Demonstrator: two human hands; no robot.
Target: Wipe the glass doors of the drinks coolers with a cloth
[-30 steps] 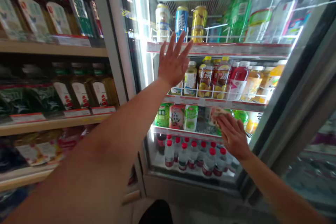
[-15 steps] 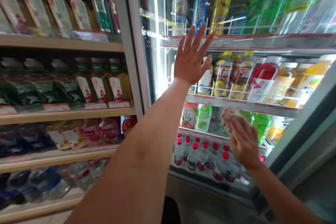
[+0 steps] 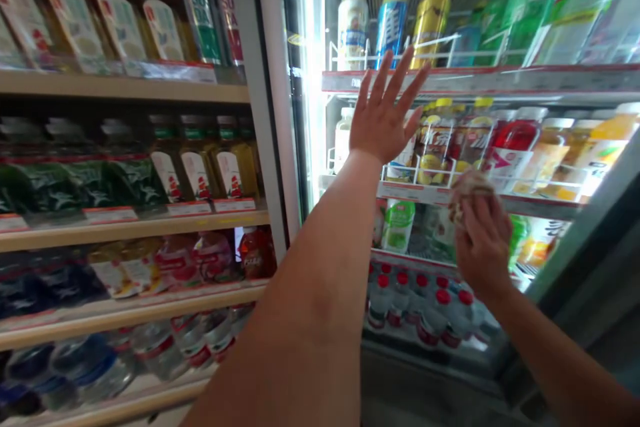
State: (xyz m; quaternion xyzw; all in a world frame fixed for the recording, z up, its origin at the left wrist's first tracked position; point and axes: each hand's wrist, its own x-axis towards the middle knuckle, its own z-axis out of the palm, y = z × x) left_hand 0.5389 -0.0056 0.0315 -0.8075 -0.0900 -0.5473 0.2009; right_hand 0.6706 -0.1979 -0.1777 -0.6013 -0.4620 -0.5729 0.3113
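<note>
My left hand [image 3: 384, 110] is raised with its fingers spread, in front of the upper shelves of a lit drinks cooler. It seems to lie flat on the cooler's glass door, though the contact cannot be seen clearly. Lower and to the right, my right hand [image 3: 483, 240] is closed on a crumpled, pale brownish cloth [image 3: 470, 190], blurred by motion. The cloth is in front of the edge of the middle shelf and seems to touch the glass. Behind the hands stand cans [image 3: 390, 27], yellow-capped tea bottles [image 3: 435, 140] and a red drink bottle [image 3: 515, 140].
Open wooden shelves [image 3: 125, 83] with rows of bottles fill the left side. A grey upright frame [image 3: 267, 100] divides them from the cooler. Red-capped bottles [image 3: 400, 297] stand on the cooler's bottom shelf. The dark door edge [image 3: 560, 260] slants along the right.
My right hand has moved up with the cloth, from the lower shelf to the edge of the middle one. The view has shifted slightly; my left hand keeps its spread pose.
</note>
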